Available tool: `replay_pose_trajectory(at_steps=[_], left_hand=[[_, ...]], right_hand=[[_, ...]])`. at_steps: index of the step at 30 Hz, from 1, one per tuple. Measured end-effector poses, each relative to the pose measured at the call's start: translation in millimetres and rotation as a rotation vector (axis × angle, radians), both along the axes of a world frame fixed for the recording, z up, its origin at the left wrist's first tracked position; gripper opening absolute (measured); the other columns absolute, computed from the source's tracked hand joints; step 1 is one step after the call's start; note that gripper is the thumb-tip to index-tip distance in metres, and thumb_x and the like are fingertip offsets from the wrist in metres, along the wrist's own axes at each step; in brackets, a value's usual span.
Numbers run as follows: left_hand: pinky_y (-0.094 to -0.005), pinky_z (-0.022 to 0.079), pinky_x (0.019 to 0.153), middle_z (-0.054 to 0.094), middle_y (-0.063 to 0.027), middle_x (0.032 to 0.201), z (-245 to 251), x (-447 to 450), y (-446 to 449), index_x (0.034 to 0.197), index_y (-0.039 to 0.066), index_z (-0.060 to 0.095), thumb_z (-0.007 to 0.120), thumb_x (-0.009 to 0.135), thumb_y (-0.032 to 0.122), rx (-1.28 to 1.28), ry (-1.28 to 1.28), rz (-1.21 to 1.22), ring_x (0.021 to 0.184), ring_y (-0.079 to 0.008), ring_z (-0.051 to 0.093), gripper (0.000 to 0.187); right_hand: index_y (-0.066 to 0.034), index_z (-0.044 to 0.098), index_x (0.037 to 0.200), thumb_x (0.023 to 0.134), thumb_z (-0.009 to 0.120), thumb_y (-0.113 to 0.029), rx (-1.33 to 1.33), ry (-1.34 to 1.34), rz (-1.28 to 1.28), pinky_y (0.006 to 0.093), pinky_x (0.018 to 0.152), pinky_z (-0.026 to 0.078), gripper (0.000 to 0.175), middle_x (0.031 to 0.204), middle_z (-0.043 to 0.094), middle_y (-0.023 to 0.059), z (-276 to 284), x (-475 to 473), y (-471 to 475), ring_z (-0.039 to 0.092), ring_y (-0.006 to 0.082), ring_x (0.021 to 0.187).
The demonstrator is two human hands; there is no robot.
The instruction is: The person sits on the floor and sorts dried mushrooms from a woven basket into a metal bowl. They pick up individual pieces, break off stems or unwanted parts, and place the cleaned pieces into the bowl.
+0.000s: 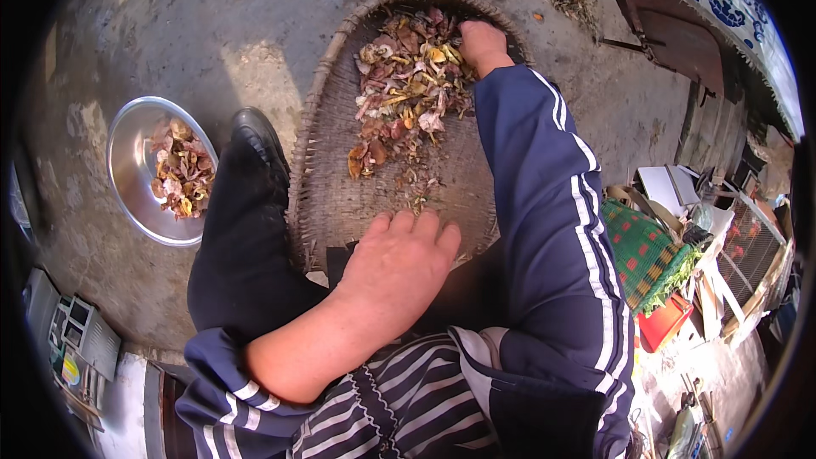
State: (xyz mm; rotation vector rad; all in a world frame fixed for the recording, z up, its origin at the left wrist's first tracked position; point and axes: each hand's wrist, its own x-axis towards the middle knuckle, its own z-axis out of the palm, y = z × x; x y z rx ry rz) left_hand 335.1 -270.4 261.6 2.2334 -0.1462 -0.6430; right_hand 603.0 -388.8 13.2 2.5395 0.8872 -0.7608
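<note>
A woven bamboo winnowing basket (331,159) lies in front of me, its rounded end pointing away. A heap of mushrooms (408,83), reddish-brown, pink and yellow, fills its far half. My right hand (484,46) reaches to the heap's far right side, near the basket's rim. Its fingertips are hidden, so I cannot tell whether it grips a mushroom. Over the basket's near part is my left hand (401,261), back up and fingers bent down, the palm out of sight. Small crumbs (421,188) lie just beyond its fingers.
A steel basin (131,166) with mushrooms (185,172) stands on the concrete floor left of my black shoe (258,131). At right are a green woven basket (637,248), a red container (663,322) and assorted clutter. A brown chair (676,38) stands at upper right.
</note>
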Motion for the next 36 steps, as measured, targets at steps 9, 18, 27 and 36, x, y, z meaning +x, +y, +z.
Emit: replay_pose_trajectory(at_steps=[9,18,27,36], left_hand=[[-0.0362,0.043,0.083,0.057,-0.0125,0.102,-1,2,-2,0.107,0.005,0.056,0.062,0.074,0.018,-0.003,0.012,-0.019,0.097,-0.0257,0.055,0.036],[-0.0365,0.043,0.082,0.057,-0.0125,0.099,-1,3,-1,0.106,0.005,0.055,0.063,0.073,0.017,-0.030,0.036,-0.033,0.095,-0.0263,0.056,0.036],[-0.0385,0.046,0.078,0.057,-0.0121,0.094,-3,7,2,0.104,0.004,0.055,0.064,0.073,0.014,-0.033,-0.019,0.030,0.091,-0.0288,0.057,0.034],[-0.0343,0.043,0.085,0.049,-0.0094,0.118,-5,33,15,0.127,0.006,0.041,0.050,0.091,0.027,-0.933,0.149,0.954,0.107,-0.0190,0.048,0.042]], right_hand=[[-0.0088,0.064,0.086,0.070,0.061,-0.016,0.217,-0.171,0.089,0.0422,0.074,0.048,0.018,0.090,0.061,0.0115,-16,-6,-26,0.059,0.0309,0.089],[-0.0095,0.063,0.086,0.071,0.061,-0.017,0.455,-0.259,-0.115,0.0389,0.076,0.045,0.017,0.093,0.059,0.0083,-5,-25,-33,0.056,0.0268,0.094],[0.0003,0.063,0.088,0.072,0.066,-0.004,1.189,0.002,-0.703,0.0235,0.062,0.049,0.017,0.082,0.062,0.0043,24,-63,-33,0.060,0.0097,0.066],[0.0012,0.059,0.101,0.080,0.065,-0.006,1.546,0.786,-0.932,0.0239,0.071,0.048,0.023,0.095,0.063,0.0074,143,-121,-20,0.062,0.0160,0.086]])
